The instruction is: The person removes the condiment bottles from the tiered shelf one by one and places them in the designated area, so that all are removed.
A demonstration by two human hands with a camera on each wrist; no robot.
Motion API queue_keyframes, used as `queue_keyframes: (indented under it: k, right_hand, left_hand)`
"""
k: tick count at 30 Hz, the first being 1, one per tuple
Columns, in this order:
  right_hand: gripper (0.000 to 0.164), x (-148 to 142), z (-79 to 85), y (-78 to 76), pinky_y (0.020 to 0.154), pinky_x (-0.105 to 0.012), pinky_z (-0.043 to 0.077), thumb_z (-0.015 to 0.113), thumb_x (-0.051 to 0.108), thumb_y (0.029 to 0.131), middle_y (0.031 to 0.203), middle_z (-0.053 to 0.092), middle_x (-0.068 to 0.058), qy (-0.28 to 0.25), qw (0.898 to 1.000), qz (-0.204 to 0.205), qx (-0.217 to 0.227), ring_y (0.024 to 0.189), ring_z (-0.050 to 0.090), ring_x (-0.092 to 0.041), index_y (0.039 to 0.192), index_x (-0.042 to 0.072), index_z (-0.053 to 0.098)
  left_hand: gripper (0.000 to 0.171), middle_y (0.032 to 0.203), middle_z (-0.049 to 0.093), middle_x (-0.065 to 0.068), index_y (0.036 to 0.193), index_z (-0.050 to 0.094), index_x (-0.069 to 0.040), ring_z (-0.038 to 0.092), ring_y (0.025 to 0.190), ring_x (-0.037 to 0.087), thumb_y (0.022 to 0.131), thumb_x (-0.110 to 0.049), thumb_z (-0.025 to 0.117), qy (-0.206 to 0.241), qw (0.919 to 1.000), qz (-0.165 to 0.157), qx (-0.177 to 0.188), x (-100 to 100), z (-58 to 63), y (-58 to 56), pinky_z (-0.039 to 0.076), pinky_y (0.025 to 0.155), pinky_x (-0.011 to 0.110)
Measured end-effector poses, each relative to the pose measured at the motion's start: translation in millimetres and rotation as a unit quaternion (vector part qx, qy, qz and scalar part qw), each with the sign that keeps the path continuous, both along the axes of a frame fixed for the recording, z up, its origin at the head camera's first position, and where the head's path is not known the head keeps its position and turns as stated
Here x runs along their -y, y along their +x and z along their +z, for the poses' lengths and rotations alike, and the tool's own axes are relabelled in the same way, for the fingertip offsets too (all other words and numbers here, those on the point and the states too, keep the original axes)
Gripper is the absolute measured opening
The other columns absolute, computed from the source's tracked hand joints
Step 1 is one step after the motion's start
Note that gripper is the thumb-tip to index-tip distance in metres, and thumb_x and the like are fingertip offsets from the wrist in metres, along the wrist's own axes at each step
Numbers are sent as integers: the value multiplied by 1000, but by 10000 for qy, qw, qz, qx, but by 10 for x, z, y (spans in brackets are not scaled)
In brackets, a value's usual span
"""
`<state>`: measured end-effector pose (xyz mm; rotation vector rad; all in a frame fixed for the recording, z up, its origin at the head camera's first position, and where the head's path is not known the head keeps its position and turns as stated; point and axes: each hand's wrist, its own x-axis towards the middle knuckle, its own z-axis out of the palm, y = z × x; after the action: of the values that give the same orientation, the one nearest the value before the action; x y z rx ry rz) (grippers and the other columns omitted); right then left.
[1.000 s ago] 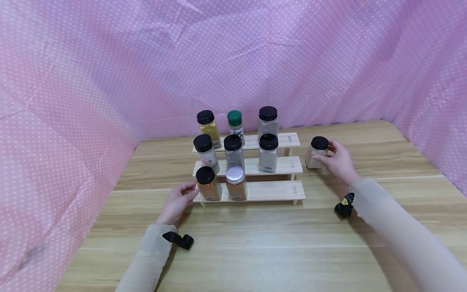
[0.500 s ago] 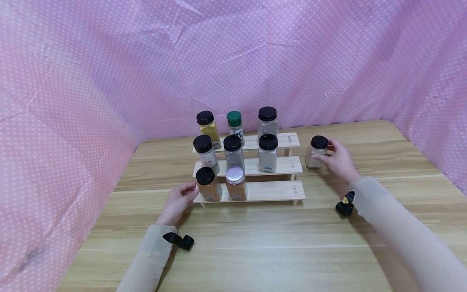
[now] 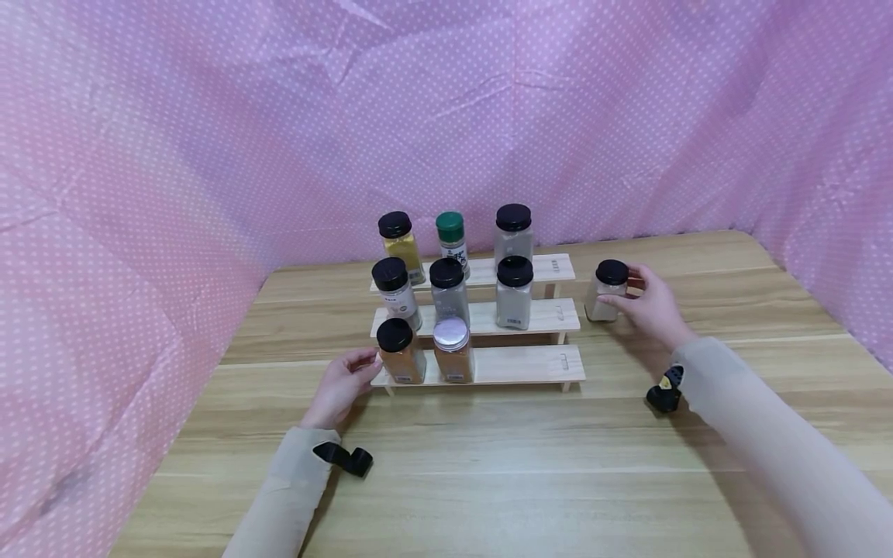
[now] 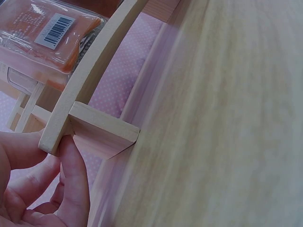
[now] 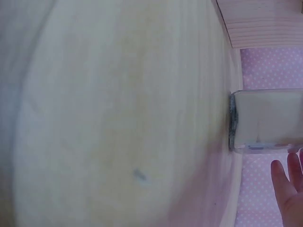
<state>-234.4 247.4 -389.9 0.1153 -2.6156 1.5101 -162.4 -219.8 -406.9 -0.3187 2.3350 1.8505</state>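
Observation:
My left hand (image 3: 342, 384) pinches the left end of the front tier of a wooden spice rack (image 3: 519, 364). In the left wrist view thumb and fingers meet around the board end (image 4: 59, 130), just outside its leg. On that tier stand a spice jar with a black lid (image 3: 403, 364) and one with a silvery lid (image 3: 455, 364). My right hand (image 3: 652, 306), right of the rack, holds a black-lidded jar of pale powder (image 3: 601, 304) between thumb and fingers. The right wrist view shows this jar's base (image 5: 232, 122) on the tabletop, with only some fingertips (image 5: 279, 177) visible.
The middle tier (image 3: 481, 318) bears three black-lidded jars, and the back tier (image 3: 481, 271) bears three more, one with a green lid (image 3: 451, 227). A pink dotted cloth (image 3: 446, 116) hangs behind the wooden table (image 3: 488, 480).

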Motion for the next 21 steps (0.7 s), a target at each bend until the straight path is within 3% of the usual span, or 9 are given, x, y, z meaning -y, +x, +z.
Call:
queue_keyframes:
  k: [4, 11, 18, 21]
  right_hand:
    - [72, -18, 21, 21, 91, -13, 45, 73, 14, 84, 136, 41, -23, -127, 9999, -73, -82, 122, 42, -33, 140, -6, 32]
    - [68, -55, 59, 65, 85, -5, 43, 73, 16, 84, 132, 45, -19, -146, 9993, -202, -284, 115, 47, -20, 137, -5, 36]
    - [58, -82, 142, 135, 81, -3, 42, 71, 15, 85, 113, 46, 14, -325, 9970, -357, -599, 105, 48, -5, 131, -5, 42]
    - [44, -63, 192, 187, 80, -4, 43, 71, 13, 85, 108, 47, 22, -457, 9949, -365, -822, 101, 49, 1, 122, 5, 50]
  left_hand:
    - [37, 102, 58, 2, 127, 50, 8, 53, 84, 3, 93, -6, 57, -11, 10000, 7, -53, -2, -5, 2, 48, 67, 18]
    - [36, 98, 58, -1, 125, 51, 9, 53, 82, 1, 93, -5, 58, -26, 9999, 44, -136, -2, -10, 5, 48, 66, 18]
    - [36, 100, 58, 0, 126, 52, 8, 53, 84, 2, 93, -6, 58, 3, 9999, 68, -105, -7, -3, 14, 48, 67, 18]
    - [36, 101, 58, 1, 126, 51, 8, 52, 84, 2, 93, -6, 58, -9, 9999, 79, -85, -2, -13, 9, 48, 66, 18]
